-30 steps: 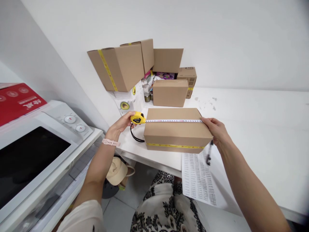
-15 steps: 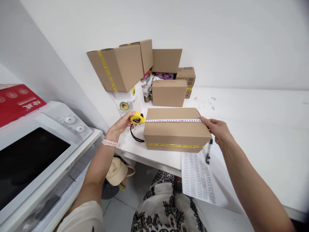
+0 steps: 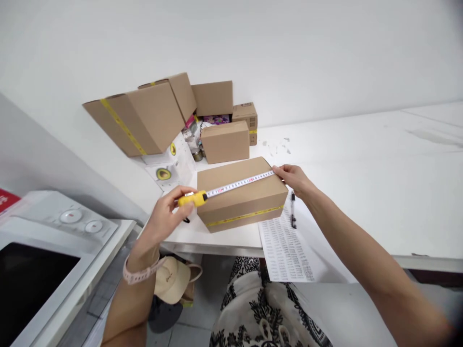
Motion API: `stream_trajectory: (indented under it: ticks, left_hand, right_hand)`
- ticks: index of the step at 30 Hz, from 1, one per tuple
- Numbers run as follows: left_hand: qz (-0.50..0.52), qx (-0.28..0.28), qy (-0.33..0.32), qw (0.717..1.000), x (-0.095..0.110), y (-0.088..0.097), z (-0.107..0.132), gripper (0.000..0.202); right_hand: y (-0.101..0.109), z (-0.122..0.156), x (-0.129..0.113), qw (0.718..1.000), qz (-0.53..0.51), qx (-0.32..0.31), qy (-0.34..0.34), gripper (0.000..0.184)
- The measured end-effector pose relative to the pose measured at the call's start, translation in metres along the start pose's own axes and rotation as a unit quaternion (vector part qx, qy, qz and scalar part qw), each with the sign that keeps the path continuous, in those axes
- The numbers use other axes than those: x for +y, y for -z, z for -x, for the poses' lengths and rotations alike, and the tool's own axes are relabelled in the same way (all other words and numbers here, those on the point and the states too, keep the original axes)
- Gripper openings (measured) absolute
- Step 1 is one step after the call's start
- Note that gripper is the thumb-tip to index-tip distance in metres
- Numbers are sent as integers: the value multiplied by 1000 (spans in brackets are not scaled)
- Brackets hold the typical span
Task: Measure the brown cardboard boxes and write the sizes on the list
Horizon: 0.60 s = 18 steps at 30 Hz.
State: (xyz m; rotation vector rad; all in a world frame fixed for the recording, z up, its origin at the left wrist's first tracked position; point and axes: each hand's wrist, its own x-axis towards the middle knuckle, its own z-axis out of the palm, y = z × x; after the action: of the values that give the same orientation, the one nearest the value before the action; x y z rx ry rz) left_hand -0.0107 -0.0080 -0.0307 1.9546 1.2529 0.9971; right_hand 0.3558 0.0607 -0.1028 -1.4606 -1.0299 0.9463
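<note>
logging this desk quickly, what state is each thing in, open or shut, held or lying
tape measure, case held, blade drawn out across the carton's top
left hand, closed on the tape measure's case
right hand, holding the blade's far end
carton, closed on the faces that show
microwave door, looks shut
printed sheet, lying partly past the table's front edge
pen, lying on paper, too small to tell if capped

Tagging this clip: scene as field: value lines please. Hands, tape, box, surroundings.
left hand: holds yellow tape measure
right hand: holds end of tape blade at right edge of box
tape blade: extended over box top
box: cardboard, yellow strip along near side
right of box: pen on papers
behind: plain cardboard box
</note>
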Motion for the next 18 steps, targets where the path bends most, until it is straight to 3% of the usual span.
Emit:
stream_trajectory:
  ticks: [3, 7, 11, 15, 18]
  left_hand:
    - [14, -32, 0, 999, 17, -18, 25, 33]
    - [153, -29, 39, 987, 12, -61, 54, 34]
    - [336, -105, 132, 927, 8, -119, 78, 41]
    - [425, -114, 155, 884, 32, -166, 77, 62]
    - [468, -86, 142, 868, 51, -183, 59, 57]
  right_hand:
    - [8, -2, -16, 999, -17, -33, 7, 37]
    - [11, -8, -46, 995, -37, -57, 76, 36]
    - [-16, -21, -68, 973, -30, -183, 134, 34]
    - [-51, -45, -80, 928, 64, -326, 166, 34]
    - [-62, -53, -83, 928, 115, -312, 165, 31]
